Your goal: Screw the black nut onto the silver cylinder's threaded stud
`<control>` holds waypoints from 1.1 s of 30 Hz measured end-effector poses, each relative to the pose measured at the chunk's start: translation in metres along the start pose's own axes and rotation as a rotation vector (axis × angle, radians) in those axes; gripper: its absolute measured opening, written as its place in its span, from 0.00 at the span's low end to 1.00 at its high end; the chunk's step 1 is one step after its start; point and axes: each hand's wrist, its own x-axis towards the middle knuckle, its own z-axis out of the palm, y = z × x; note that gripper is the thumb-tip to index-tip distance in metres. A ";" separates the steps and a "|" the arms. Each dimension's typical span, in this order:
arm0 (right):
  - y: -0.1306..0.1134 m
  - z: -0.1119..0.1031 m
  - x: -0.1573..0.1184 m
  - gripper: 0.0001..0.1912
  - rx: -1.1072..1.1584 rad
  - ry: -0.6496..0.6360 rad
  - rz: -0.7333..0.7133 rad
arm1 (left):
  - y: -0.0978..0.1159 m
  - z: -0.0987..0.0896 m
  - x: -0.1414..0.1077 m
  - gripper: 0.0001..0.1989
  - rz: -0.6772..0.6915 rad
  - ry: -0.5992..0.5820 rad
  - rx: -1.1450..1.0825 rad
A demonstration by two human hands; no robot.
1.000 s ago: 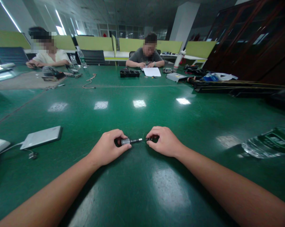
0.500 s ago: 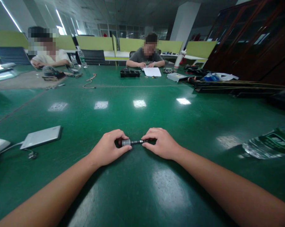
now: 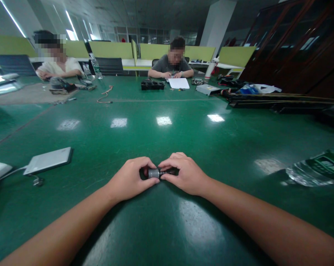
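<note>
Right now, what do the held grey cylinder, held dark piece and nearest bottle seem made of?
Grey cylinder: probably metal, satin, given its soft sheen. Dark piece: perhaps shiny metal, from small glints, but too small to be sure. Nearest bottle: likely clear plastic, glossy, as bright highlights streak its see-through wall.

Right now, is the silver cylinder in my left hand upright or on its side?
On its side: the left hand holds the silver cylinder sideways, its end facing the dark part in the right hand.
</note>
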 end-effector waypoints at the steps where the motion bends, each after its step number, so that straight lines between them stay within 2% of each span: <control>1: 0.000 0.000 0.000 0.12 -0.003 0.004 0.009 | 0.001 0.001 0.000 0.08 -0.011 0.007 0.003; 11: 0.004 0.003 0.000 0.07 -0.004 -0.041 -0.017 | 0.000 0.003 0.000 0.09 0.024 0.028 0.001; 33: 0.005 -0.002 0.001 0.05 -0.014 -0.076 -0.027 | 0.001 0.002 0.001 0.09 0.027 0.038 -0.005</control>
